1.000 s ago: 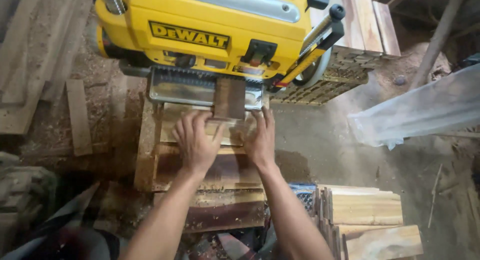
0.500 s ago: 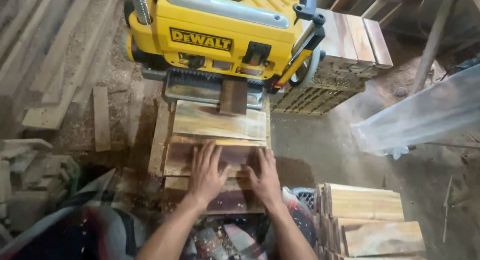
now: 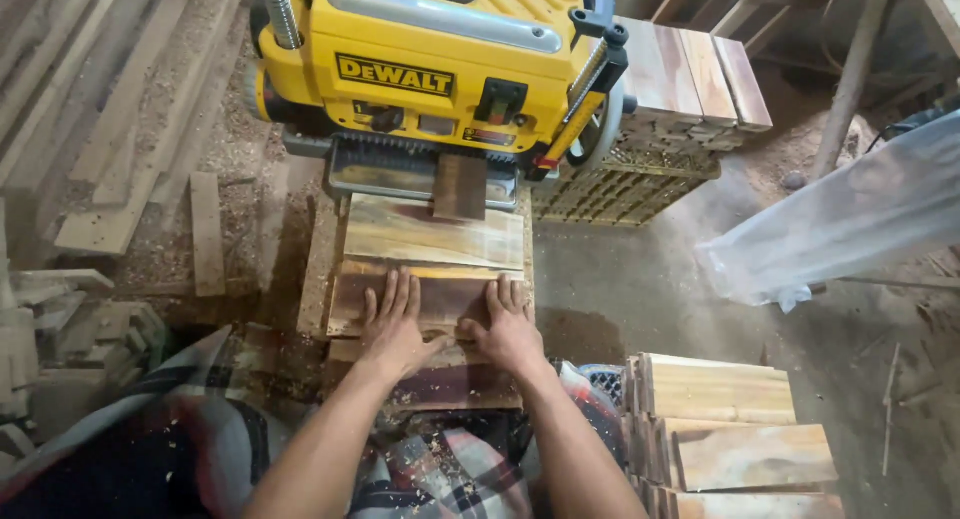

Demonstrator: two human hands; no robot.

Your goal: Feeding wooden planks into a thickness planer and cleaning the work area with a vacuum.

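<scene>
Both hands, left hand [image 3: 393, 324] and right hand [image 3: 509, 324], lie flat atop dark board [image 3: 440, 297].

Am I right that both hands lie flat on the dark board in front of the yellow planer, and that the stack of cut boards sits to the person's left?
Not quite: the stack of cut boards sits to the person's right, as the head view shows. The rest holds: the left hand and right hand lie flat on the dark board in front of the yellow planer.
</scene>
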